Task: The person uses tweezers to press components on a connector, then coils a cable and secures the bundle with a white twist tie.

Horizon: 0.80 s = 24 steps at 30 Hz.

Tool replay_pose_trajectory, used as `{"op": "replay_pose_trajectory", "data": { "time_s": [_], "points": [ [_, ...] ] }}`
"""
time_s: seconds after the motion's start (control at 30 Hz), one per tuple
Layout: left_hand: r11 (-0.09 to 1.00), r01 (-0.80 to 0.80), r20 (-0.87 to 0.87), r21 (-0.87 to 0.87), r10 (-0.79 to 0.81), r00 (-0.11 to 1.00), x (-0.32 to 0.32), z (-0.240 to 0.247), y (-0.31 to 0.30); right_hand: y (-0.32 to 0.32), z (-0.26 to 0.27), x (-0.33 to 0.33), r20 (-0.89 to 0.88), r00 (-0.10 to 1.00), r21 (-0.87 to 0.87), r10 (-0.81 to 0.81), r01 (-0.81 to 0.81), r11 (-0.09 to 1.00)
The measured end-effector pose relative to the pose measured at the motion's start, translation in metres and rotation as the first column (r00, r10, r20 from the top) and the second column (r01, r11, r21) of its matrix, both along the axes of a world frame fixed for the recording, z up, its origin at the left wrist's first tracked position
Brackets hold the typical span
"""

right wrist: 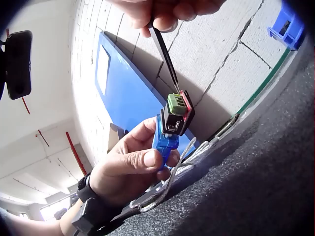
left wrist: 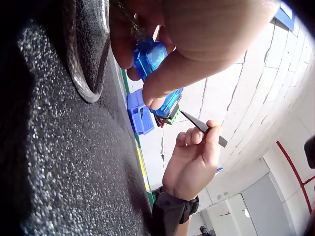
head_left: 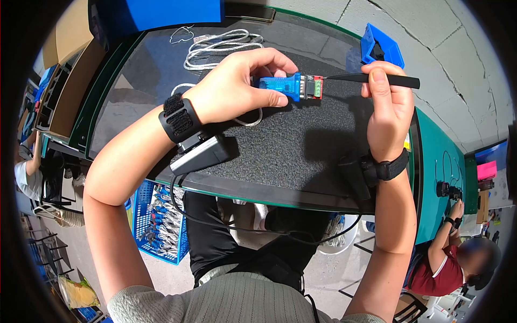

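Observation:
My left hand [head_left: 231, 81] pinches a translucent blue serial connector [head_left: 277, 85] between thumb and fingers, above the dark table mat. On the connector's end sits a small terminal adapter [right wrist: 173, 115] with a green terminal block [right wrist: 177, 104] and a red edge. With thumb and fingers, my right hand [head_left: 389, 107] grips black pointed tweezers [head_left: 398, 81]. Their tip reaches the green block's end in the head and right wrist views. A pale braided cable [head_left: 199, 58] lies coiled behind the left hand. Part of the connector is hidden by the left fingers.
A small blue bin [head_left: 381, 46] stands at the table's back right. A large blue panel [head_left: 161, 19] rises at the back left. Beneath the table, a blue basket [head_left: 141, 215] holds several cables. Another person [head_left: 444, 264] works at the green table [head_left: 439, 161] on the right.

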<state>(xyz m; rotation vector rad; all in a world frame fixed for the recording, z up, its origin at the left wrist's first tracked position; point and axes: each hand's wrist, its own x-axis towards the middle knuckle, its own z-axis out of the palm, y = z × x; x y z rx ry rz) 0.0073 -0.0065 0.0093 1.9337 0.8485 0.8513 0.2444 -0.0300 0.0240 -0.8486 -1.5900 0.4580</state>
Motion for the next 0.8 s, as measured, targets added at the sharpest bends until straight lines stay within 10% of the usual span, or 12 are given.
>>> {"op": "replay_pose_trajectory", "data": {
  "time_s": [0.43, 0.8],
  "points": [
    [0.999, -0.01, -0.012, -0.041, 0.01, 1.0, 0.0, 0.001, 0.0, -0.008, 0.004, -0.004, 0.246, 0.956, 0.058, -0.16, 0.15, 0.987],
    [0.998, -0.057, 0.003, -0.021, 0.057, 0.998, -0.003, -0.002, 0.004, -0.01, 0.005, 0.0, 0.102, 0.988, 0.129, -0.113, 0.1, 0.987]
  ]
}}
